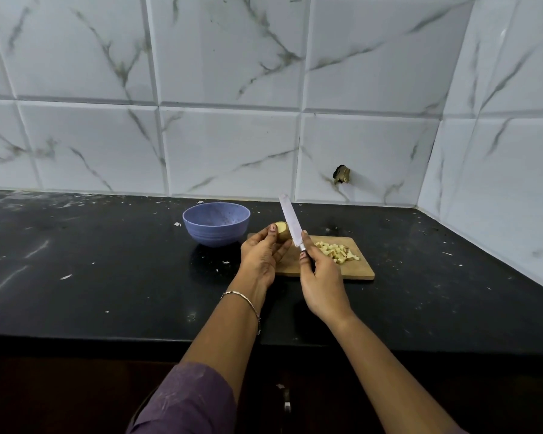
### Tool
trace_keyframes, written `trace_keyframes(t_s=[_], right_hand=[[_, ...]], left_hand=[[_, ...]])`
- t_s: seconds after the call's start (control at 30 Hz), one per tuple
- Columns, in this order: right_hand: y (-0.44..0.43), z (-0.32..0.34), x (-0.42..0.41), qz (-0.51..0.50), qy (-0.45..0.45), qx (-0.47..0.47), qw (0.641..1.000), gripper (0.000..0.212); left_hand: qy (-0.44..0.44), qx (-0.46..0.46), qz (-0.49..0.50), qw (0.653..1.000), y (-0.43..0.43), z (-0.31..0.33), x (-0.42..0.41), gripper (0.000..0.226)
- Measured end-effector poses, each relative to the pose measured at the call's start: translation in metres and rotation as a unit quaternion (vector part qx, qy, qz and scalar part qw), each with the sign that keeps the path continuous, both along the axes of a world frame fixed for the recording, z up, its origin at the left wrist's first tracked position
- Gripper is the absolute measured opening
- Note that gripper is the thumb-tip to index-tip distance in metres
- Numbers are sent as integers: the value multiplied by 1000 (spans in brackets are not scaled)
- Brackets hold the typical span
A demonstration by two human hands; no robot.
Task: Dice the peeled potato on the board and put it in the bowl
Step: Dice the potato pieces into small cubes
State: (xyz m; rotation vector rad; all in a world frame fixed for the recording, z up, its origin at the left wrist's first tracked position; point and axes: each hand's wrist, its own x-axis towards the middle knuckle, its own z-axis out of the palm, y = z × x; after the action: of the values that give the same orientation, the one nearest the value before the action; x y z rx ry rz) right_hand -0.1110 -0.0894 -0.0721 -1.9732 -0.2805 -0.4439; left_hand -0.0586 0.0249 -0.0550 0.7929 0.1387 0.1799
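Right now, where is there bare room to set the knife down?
Black counter right of the wooden cutting board, and the board's near strip below the diced potato pile. Crowded: the board's left end, under the left hand and right hand, beside the blue bowl.

The single head view sat above and behind the person's forearms, looking forward and down over the black counter (107, 261). The left hand (259, 258) and right hand (322, 283) lay just below mid-frame, near the lens, their fingers (308, 242) pointing away from it. Beyond the fingers rose the tiled wall (232, 73); the wide angle bent its lines towards the edges.
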Motion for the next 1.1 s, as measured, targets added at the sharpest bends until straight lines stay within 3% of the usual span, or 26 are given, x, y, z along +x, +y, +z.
trace_keyframes(t_s=[0.13, 0.43, 0.67, 1.1], right_hand=[[0, 1, 3, -8, -7, 19, 1000, 47], [0, -6, -4, 37, 32, 19, 999, 45], [0, -3, 1, 28, 29, 60, 997, 44], [4, 4, -8, 37, 53, -15, 998, 52]], left_hand=[[-5, 16, -26, 1000, -2, 1, -4, 5], [-1, 10, -17, 1000, -2, -1, -5, 8], [-20, 48, -66, 996, -6, -2, -11, 11], [-14, 7, -63, 998, -7, 1, -16, 12]])
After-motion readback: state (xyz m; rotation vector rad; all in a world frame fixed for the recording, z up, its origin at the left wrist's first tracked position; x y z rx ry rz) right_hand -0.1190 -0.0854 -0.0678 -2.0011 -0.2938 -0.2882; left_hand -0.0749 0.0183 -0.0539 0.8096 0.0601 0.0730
